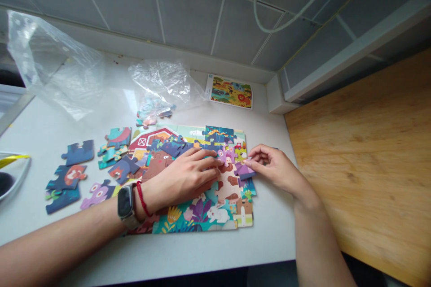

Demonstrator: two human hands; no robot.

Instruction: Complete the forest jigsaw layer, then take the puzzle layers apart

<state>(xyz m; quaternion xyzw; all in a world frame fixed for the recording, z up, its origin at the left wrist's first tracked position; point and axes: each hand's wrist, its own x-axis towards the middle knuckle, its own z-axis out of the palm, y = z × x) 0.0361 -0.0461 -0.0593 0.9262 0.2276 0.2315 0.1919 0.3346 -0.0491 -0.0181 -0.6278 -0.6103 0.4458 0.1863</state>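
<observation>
A partly joined jigsaw puzzle with animals and plants lies on the white table, and other pieces overlap its upper part. My left hand rests palm down over its middle, its fingertips beside a pink-purple piece; whether it grips anything underneath is hidden. At the puzzle's right edge, my right hand pinches a purple piece between thumb and fingers. Below that piece lies a blue-green piece. Loose pieces lie to the left, among them a dark blue one and one with an orange animal.
Clear plastic bags lie behind the puzzle, one over more pieces. A picture card stands near the tiled wall. On the right is a wooden surface; a white-rimmed container sits at the far left.
</observation>
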